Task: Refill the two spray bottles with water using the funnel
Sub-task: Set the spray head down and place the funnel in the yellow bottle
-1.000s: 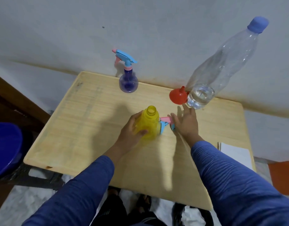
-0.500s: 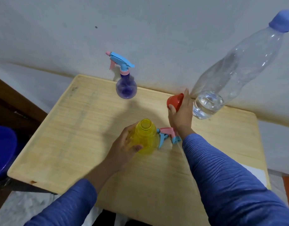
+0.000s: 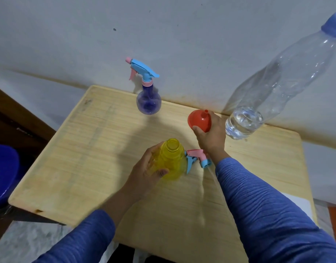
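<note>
We are fetching the funnel (image 3: 200, 121): our right hand (image 3: 210, 133) grips it just beyond the open yellow bottle (image 3: 171, 160), which our left hand (image 3: 146, 172) holds. Next, we judge, turn its spout down and seat it in the neck

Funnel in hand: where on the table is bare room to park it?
Bare wood lies left of the yellow bottle, toward the table edge. Crowded: between the funnel, water bottle and loose spray head.
</note>
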Demonstrator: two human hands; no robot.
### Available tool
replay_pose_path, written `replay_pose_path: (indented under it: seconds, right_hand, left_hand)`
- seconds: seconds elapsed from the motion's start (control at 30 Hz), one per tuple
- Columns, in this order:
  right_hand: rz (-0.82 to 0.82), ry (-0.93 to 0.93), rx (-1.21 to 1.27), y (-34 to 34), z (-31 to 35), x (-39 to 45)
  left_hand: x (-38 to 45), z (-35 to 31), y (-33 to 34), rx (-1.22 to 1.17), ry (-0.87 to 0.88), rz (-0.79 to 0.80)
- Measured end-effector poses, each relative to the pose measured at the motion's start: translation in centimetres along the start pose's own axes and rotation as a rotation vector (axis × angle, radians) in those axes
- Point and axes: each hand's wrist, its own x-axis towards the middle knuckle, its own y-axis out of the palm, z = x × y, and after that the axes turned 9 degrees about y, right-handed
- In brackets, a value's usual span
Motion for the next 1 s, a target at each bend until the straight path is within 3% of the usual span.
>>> replay_pose_path:
  seconds: [0.3, 0.5, 0.7, 1.0]
  right_hand:
    - [0.049, 0.124, 0.244, -5.0, 3.9, -4.1]
    - [0.172, 0.115, 0.371, -7.9, 4.5, -9.2]
    - [0.186, 0.117, 0.529, -10.2, 5.5, -11.0]
    - [0.132, -0.052, 0.519, -12.9, 9.4, -10.7]
  left_hand:
    - [0.0, -0.3, 0.0, -0.031, -0.012, 0.009]
    - [-0.1, -1.1, 0.0, 0.022, 0.021, 0.009]
    - [-0.1, -0.9, -0.1, -0.027, 0.055, 0.030]
    - [-0.3, -0.3, -0.2, -0.049, 0.063, 0.037]
